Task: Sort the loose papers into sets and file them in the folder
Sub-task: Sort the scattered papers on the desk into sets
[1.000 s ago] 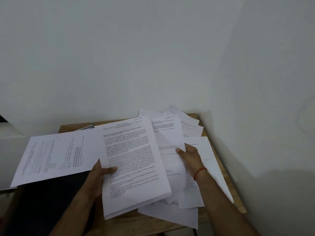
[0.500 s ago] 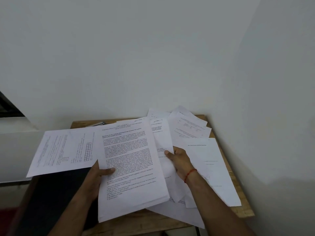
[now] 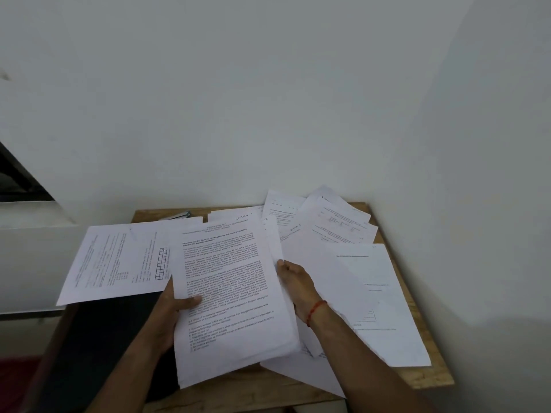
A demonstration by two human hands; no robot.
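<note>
Fingers first: the left hand (image 3: 171, 308) has its thumb pressed across the face of a thick stack of printed pages (image 3: 229, 296), with the rest of the fingers hidden underneath, so it's clearly pinching that set along its left edge. The right hand (image 3: 298, 286) sits at the stack's right edge, fingertips curled at the paper's side, but I can't tell whether it's gripping the stack or a sheet below it. A red thread (image 3: 316, 311) circles that wrist.

Moving outward, the stack is tilted up off the desk (image 3: 438, 374), lying over a mess of loose sheets (image 3: 334, 231) fanned toward the far right corner. A mostly blank page (image 3: 375, 296) lies on the right, and a form with a small grid (image 3: 119, 260) sticks out to the left. Near left is something dark and flat (image 3: 104, 347), probably the folder, though it's too dim to be sure.

Looks like we're mid-sorting: one set being gathered, nothing filed yet. Next move probably needs the edges squared up, then picking matching sheets out of the far pile without dragging the others along.
</note>
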